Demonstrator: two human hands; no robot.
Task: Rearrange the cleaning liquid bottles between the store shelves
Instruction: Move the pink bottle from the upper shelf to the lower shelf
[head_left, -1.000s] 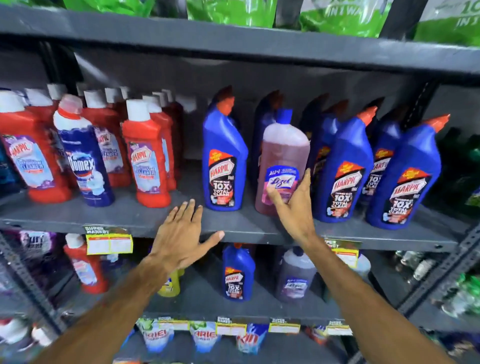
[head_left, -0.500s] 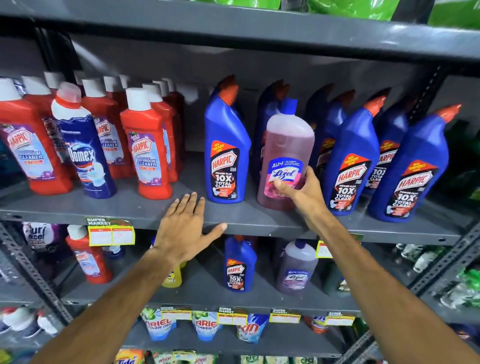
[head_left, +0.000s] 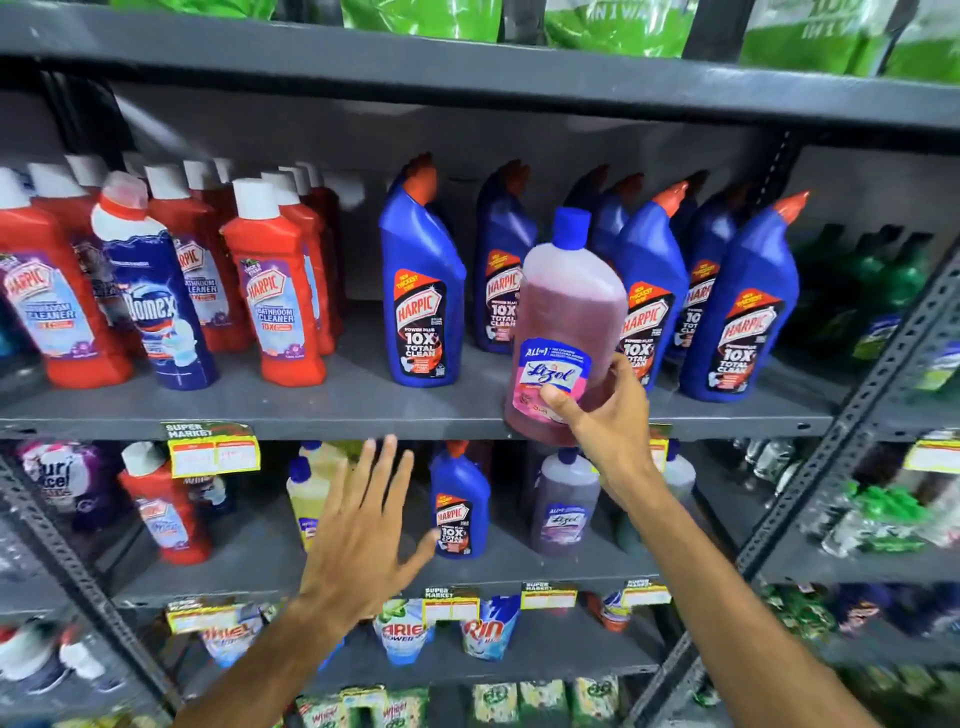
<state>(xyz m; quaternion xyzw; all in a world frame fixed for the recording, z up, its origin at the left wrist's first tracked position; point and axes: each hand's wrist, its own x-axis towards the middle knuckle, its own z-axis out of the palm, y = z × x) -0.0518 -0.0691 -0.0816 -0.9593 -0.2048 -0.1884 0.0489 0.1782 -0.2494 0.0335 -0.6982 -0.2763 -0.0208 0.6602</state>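
Note:
My right hand grips the lower part of a pink Lizol bottle with a blue cap, held tilted in front of the middle shelf, its base past the shelf's front edge. Blue Harpic bottles stand on that shelf behind and beside it. My left hand hovers open with fingers spread in front of the lower shelf, holding nothing. On the lower shelf stand a small blue Harpic bottle and a purple Lizol bottle.
Red Harpic bathroom cleaner bottles and a Domex bottle fill the middle shelf's left. A yellow bottle and a small red bottle stand below. Green bottles are at right. Detergent pouches hang lower.
My right hand has closed on the pink Lizol bottle and pulled it off the middle shelf toward me. My left hand has dropped from the shelf edge to in front of the lower shelf.

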